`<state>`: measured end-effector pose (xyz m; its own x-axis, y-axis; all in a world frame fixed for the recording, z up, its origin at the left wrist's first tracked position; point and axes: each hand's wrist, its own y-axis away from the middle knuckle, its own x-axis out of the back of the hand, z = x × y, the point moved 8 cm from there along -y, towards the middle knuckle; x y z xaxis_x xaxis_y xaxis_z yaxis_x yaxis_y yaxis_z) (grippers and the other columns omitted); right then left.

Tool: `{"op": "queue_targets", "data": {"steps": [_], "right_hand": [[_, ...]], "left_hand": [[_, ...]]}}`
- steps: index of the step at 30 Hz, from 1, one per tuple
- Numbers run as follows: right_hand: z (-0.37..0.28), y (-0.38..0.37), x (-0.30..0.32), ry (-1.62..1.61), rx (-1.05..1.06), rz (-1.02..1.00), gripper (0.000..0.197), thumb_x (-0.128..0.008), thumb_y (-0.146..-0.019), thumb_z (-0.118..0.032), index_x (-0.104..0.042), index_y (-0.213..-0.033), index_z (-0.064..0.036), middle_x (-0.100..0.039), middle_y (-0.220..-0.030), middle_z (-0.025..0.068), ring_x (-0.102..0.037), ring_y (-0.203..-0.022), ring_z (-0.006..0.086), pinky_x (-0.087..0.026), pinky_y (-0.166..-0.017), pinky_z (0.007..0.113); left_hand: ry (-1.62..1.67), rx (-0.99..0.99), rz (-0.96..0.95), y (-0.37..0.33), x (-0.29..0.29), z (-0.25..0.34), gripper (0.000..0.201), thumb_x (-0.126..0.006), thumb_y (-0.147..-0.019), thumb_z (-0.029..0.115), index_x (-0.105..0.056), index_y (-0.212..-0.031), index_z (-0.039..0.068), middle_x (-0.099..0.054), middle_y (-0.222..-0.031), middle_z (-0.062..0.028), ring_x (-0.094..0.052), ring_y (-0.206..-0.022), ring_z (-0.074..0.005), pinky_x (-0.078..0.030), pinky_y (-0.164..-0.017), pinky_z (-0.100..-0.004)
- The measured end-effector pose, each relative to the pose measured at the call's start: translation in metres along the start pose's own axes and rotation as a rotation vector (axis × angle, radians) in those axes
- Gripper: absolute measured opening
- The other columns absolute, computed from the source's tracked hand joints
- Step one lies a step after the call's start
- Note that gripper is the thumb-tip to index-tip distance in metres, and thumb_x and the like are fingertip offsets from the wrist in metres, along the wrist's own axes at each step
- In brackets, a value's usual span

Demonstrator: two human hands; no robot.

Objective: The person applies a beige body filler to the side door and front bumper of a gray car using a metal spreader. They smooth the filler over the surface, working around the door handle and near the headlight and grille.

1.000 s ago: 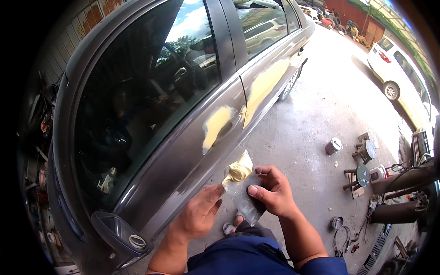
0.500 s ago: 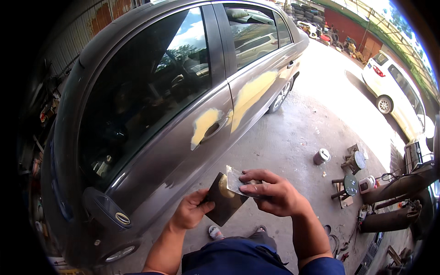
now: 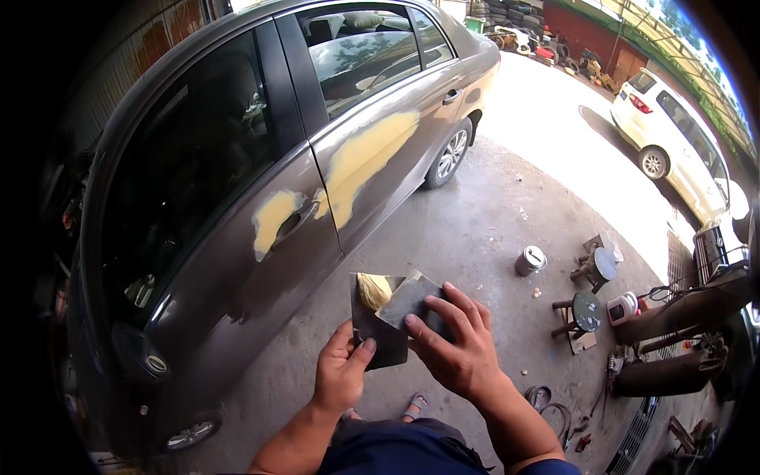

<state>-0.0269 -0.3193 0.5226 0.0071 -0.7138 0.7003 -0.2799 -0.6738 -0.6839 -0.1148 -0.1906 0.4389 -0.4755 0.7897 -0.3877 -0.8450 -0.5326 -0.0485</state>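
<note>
My left hand [image 3: 339, 378] grips a dark flat mixing board [image 3: 376, 340] by its lower left part, thumb on top. A lump of pale yellow body filler [image 3: 373, 290] sits by the board's far edge. My right hand [image 3: 463, 352] holds a grey putty spreader [image 3: 415, 296], fingers spread across its face; its edge lies over the board beside the filler. Ahead and left stands a grey-brown car [image 3: 229, 293]. One dried-looking filler patch [image 3: 368, 162] covers part of its rear door, and a smaller patch [image 3: 273, 215] surrounds the front door handle.
On the floor to the right stand a lidded can [image 3: 530, 260], a green-topped stool [image 3: 587, 311], a second stool [image 3: 603, 264] and a white jug [image 3: 622, 309]. A coiled hose [image 3: 554, 408] lies nearer. A white car [image 3: 681, 134] is parked outside at the far right.
The car has shifted leftward in view, showing more of its rear wheel. The spreader has turned flatter over the board, and more of the filler lump shows at the far edge.
</note>
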Motion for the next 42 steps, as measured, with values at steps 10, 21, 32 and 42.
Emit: {"op": "queue_targets", "data": {"steps": [10, 21, 32, 42], "right_hand": [[0.026, 0.069, -0.033, -0.734, -0.321, -0.218, 0.033, -0.068, -0.085, -0.015, -0.064, -0.116, -0.0078, -0.058, -0.117, 0.0110, -0.058, -0.108, 0.0271, -0.048, -0.090, 0.034], [-0.081, 0.236, -0.122, -1.392, -1.091, -0.587, 0.039, -0.064, -0.091, -0.025, -0.058, -0.123, -0.0024, -0.062, -0.103, 0.0030, -0.056, -0.091, 0.0122, -0.047, -0.080, 0.029], [-0.277, 0.242, -0.134, -1.393, -0.707, -1.025, 0.034, -0.060, -0.093, -0.020, -0.058, -0.122, -0.0017, -0.062, -0.109, 0.0037, -0.055, -0.100, 0.0124, -0.044, -0.090, 0.029], [-0.369, 0.222, -0.213, -1.583, -0.579, -1.320, 0.033, -0.059, -0.094, -0.022, -0.058, -0.123, -0.0065, -0.059, -0.104, -0.0015, -0.050, -0.099, 0.0098, -0.041, -0.088, 0.027]], "left_hand": [[-0.921, -0.516, 0.369, 0.101, 0.057, 0.069, 0.026, -0.052, -0.094, 0.004, -0.056, -0.119, -0.001, -0.065, -0.092, -0.0074, -0.057, -0.078, -0.0093, -0.045, -0.069, -0.0242], [0.031, -0.274, 0.683, 0.337, 0.171, 0.040, 0.043, -0.050, -0.090, 0.002, -0.041, -0.132, -0.006, -0.056, -0.122, -0.0130, -0.055, -0.110, -0.0193, -0.041, -0.098, -0.0333], [0.032, -0.320, 0.978, 0.549, 0.229, 0.055, 0.048, -0.051, -0.091, 0.006, -0.039, -0.136, -0.002, -0.052, -0.128, -0.0117, -0.053, -0.114, -0.0218, -0.041, -0.099, -0.0346], [-0.023, -0.375, 1.172, 0.612, 0.277, 0.066, 0.052, -0.053, -0.091, 0.011, -0.037, -0.139, 0.000, -0.051, -0.129, -0.0137, -0.052, -0.115, -0.0248, -0.040, -0.098, -0.0373]]}}
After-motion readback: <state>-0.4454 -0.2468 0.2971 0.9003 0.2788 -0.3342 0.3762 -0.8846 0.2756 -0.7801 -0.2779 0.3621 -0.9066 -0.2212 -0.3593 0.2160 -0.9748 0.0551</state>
